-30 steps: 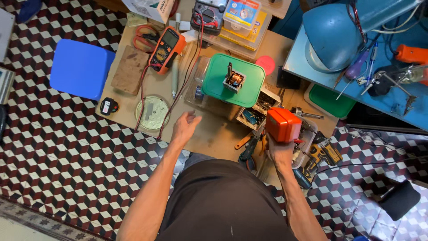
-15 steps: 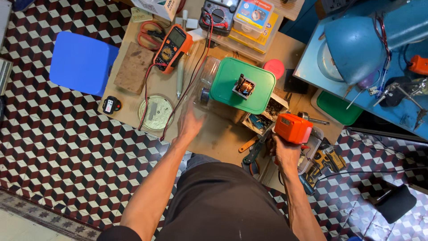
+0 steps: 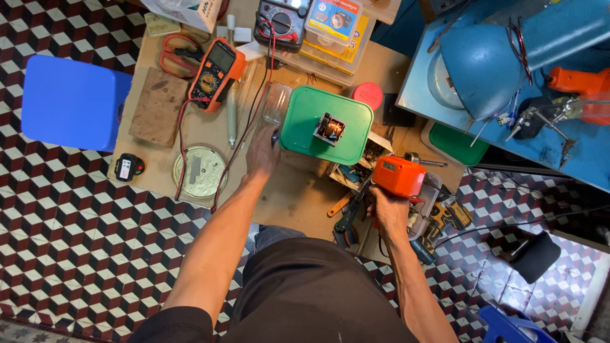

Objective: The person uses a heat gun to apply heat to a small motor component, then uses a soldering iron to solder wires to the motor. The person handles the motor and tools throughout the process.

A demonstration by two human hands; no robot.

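My left hand (image 3: 262, 151) reaches forward over the wooden worktop (image 3: 292, 190) and touches the left edge of a green square lid (image 3: 311, 114); whether it grips it I cannot tell. A small copper-wound transformer (image 3: 330, 128) stands on that lid. A clear plastic cup (image 3: 276, 101) lies just beyond my fingers. My right hand (image 3: 389, 213) holds an orange power tool (image 3: 399, 176) upright at the table's right front, above a box of tools.
An orange multimeter (image 3: 216, 73) with red and black leads lies at the left, beside a wooden block (image 3: 155, 108) and a round metal disc (image 3: 199, 173). A blue stool (image 3: 70, 101) stands left. A blue desk lamp (image 3: 483, 63) hangs over the blue bench at right.
My left hand has moved forward from the bare worktop up to the green lid's edge. My right hand keeps hold of the orange tool, nearly unmoved.
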